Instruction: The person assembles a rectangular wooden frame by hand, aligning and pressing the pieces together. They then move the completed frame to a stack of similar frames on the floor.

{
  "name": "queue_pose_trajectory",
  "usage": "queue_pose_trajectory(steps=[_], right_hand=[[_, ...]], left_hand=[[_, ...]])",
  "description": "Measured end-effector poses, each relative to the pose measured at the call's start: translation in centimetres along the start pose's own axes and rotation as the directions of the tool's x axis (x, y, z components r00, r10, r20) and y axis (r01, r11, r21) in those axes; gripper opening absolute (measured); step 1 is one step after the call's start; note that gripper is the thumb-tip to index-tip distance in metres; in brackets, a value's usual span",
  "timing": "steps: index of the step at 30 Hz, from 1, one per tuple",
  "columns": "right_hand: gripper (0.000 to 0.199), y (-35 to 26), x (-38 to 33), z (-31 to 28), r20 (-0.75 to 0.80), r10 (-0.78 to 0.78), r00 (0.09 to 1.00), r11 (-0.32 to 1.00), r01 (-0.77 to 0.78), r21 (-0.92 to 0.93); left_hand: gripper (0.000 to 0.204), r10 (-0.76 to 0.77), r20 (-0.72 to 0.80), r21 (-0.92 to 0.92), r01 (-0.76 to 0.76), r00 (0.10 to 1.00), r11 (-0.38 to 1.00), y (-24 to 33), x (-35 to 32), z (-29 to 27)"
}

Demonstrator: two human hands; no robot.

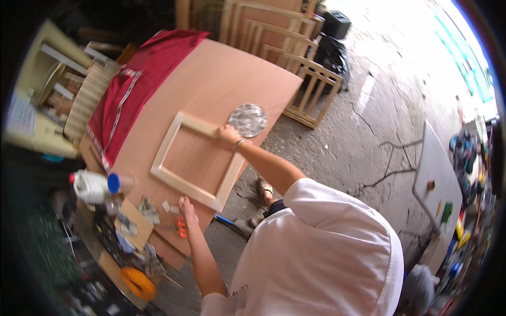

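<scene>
A pale wooden frame (185, 185) lies on a large reddish-brown wooden board (232, 73). My right hand (230, 136) is closed on the frame's far rail, near its right corner, with a band round the wrist. Just beyond that hand is a round, mottled silver-grey disc (247, 120). My left hand (187, 209) is beside the frame's near rail, fingers stretched out and seemingly apart from the wood. Close to the left wrist is a small orange object (182, 228) whose kind I cannot make out.
Red cloth (132, 89) covers the board's far left. A white jug (90, 187), a blue-lidded container (114, 183) and an orange coil (138, 283) are at the left. Slatted wooden frames (313, 87) lean beyond the board. A white folding table (435, 179) stands on its side at the right.
</scene>
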State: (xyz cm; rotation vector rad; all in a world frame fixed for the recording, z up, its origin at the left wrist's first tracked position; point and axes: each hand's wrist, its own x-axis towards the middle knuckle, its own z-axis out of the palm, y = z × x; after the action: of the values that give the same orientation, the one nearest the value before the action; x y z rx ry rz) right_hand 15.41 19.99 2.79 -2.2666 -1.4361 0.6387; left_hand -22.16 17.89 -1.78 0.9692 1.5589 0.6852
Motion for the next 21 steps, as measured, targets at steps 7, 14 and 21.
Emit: queue_pose_trajectory(steps=[7,14,21], right_hand=[[0.042,3.3,2.5,0.6,-0.020,0.208,0.978,0.969,-0.203,0.140],[0.030,2.6,-3.4,-6.3,0.002,0.214,0.977,0.958,-0.211,0.194],[0.024,11.2,-18.1,-18.7,-0.411,0.471,0.781,0.706,-0.055,0.706]], left_hand=[[0.044,-0.249,-0.073,-0.245,0.225,0.966,0.943,4.8,1.8,7.4],[0.053,-0.135,-0.286,-0.257,0.060,0.949,0.964,8.9,-1.4,8.2],[0.047,0.361,0.045,-0.261,-0.338,0.931,0.904,19.5,-13.8,19.1]])
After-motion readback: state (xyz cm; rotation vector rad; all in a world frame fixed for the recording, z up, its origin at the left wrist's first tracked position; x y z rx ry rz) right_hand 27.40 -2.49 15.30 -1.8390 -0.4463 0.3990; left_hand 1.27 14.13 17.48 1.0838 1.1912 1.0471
